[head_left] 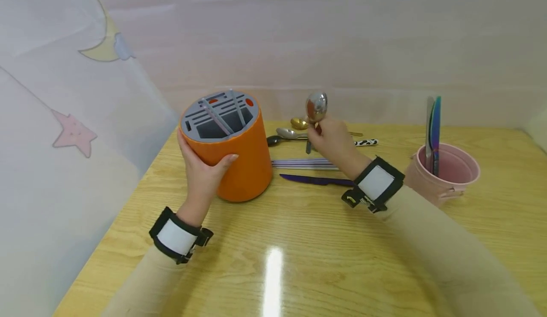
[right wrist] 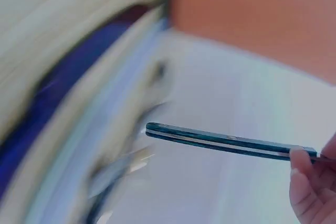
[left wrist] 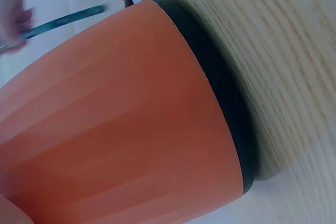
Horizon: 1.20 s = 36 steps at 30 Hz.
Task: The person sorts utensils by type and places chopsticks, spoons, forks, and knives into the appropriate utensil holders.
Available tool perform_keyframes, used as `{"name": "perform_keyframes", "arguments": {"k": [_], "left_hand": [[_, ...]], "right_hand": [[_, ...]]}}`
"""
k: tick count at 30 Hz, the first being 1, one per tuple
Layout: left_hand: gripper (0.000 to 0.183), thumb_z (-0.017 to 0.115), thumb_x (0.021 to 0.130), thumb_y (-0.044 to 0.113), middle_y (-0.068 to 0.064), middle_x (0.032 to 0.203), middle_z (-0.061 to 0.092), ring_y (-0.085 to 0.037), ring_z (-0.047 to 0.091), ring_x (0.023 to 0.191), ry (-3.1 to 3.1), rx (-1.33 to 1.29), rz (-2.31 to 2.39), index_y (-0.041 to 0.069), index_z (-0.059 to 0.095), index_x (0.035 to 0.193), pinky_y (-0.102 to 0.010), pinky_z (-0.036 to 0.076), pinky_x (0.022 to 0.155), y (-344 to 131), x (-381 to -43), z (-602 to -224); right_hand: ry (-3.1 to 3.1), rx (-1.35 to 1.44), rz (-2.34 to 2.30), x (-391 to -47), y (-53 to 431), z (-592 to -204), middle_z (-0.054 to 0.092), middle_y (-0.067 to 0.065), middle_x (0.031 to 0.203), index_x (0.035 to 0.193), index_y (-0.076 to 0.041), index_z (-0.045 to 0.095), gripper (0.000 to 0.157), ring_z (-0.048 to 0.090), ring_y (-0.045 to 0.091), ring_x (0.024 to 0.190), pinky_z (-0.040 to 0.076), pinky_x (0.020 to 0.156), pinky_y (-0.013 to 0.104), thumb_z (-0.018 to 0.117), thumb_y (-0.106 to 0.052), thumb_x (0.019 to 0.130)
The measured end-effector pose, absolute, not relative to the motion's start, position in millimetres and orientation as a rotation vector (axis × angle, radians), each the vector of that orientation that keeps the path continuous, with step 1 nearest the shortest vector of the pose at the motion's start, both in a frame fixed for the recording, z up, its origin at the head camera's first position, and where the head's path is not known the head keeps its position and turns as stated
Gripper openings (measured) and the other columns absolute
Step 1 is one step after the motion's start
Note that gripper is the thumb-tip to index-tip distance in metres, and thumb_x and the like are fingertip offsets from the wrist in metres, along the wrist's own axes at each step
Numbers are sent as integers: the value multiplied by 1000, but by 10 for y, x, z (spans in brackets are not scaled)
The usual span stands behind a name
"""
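Note:
An orange cylindrical knife block (head_left: 249, 165) with a grey slotted top stands on the table at left centre, its dark base visible in the left wrist view. My left hand (head_left: 202, 179) grips its near left side, thumb across the front. Two pale thin sticks (head_left: 217, 116) rise out of the slotted top. To the right of the block, my right hand (head_left: 335, 142) pinches a spoon (head_left: 316, 107) in the air, its silver bowl upward. The spoon's teal-edged handle (right wrist: 226, 141) points down below the fingers. The fingers hide the spoon's neck.
Behind and below the right hand lie a gold spoon (head_left: 299, 124), a silver spoon (head_left: 286, 133), a dark spoon (head_left: 275, 140) and several pale chopsticks (head_left: 303, 164). Nearer is a purple knife (head_left: 314, 180). At right, a pink bucket (head_left: 470, 167) holds upright rainbow-coloured cutlery (head_left: 435, 132).

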<state>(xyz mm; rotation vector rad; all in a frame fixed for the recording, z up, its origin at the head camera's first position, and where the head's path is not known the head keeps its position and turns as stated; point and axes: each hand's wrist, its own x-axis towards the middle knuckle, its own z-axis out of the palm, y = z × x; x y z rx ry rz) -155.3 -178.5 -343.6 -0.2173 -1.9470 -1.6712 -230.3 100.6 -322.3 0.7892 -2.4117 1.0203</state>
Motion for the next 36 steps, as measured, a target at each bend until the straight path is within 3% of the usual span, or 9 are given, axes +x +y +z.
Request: {"name": "perform_keyframes", "arguments": {"k": [6,13,24,28,31,36], "left_hand": [[132,82,62,69,12,154,34,-14,40,136,-1940,-226,-1683,23,6,160,-39,39,113,-1763,-1575,-3428],[133,81,63,70,11,155,33,-13,39,137,-1949,-218,-1675,22,3,161,-40,38,114,-1760,-1586,-3448],[141,78,60,73,1,158,28,-17,35,139,-2005,-146,-1647,17,-2,161,-41,33,117,-1722,-1603,-3445],[141,78,60,73,-1,159,26,-17,36,139,-2003,-157,-1645,15,-2,160,-37,33,117,-1730,-1612,-3434],[144,77,59,75,-3,161,23,-19,35,140,-2002,-152,-1633,13,-4,161,-38,34,116,-1737,-1610,-3435],[150,74,58,82,-12,163,20,-27,35,140,-2029,-108,-1569,5,-7,159,-44,32,116,-1747,-1595,-3449]], "right_hand": [[-2013,896,1392,-1974,846,-2831,67,26,90,96,15,63,10,57,13,67,46,59,14,56,13,90],[-1719,989,1679,-1695,701,-2578,63,34,88,95,22,60,10,60,3,66,55,63,18,53,17,90],[-1342,1245,1748,-1586,411,-2409,63,35,91,99,26,58,17,67,13,75,59,70,27,58,9,96],[-1472,1316,1479,-1614,266,-2421,66,30,98,103,20,63,14,68,24,89,58,77,32,61,17,89],[-1578,1316,1229,-1630,135,-2461,71,22,99,102,13,68,15,67,30,95,56,81,34,68,13,87],[-1763,1249,1103,-1669,-104,-2573,70,14,87,95,5,67,8,64,25,83,52,74,31,71,-1,91]]}}
